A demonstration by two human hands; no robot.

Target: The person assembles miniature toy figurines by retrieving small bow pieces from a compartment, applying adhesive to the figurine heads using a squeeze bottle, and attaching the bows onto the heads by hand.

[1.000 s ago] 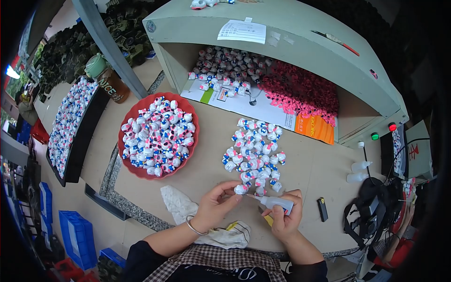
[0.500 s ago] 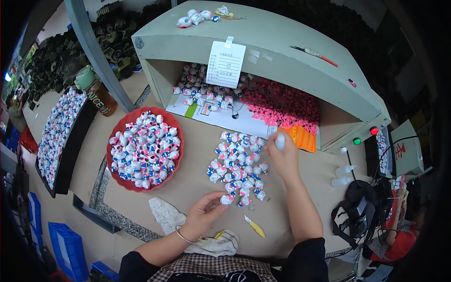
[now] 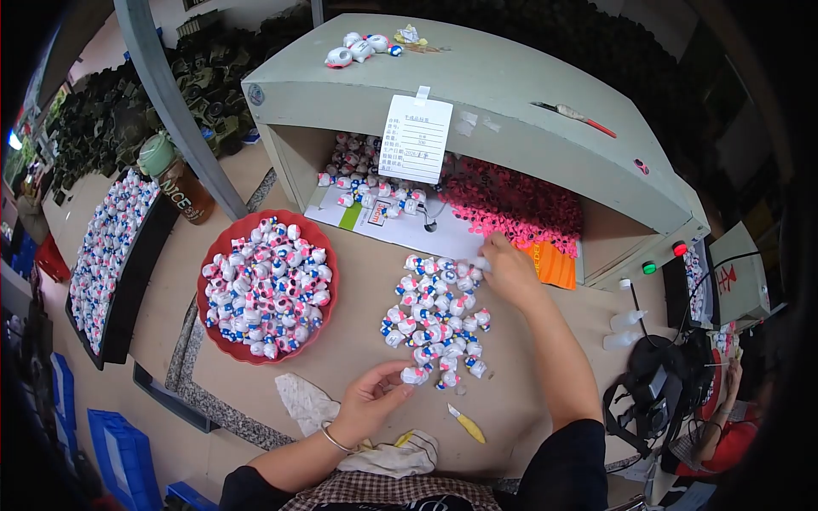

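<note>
My left hand, a bangle at its wrist, has thumb and forefinger closed around a small white figurine at the near edge of a loose group. Those white figurines, with blue and pink parts, lie spread over the table. At the group's far right corner, my right hand grips a small whitish bottle, mostly hidden by the fingers and pointing left. A yellow-handled craft knife lies between my forearms. White cloths are under and beside my left wrist.
A red scalloped bowl heaped with figurines stands left. Behind is a grey cabinet with pink pieces and more figurines inside. Translucent bottles stand right; a black tray is far left. Another person's arm shows right.
The right hand has turned, and its bottle has swung from upright to pointing left at the figurines. My left hand stays at the same figurine. The whole view has shifted slightly downward.
</note>
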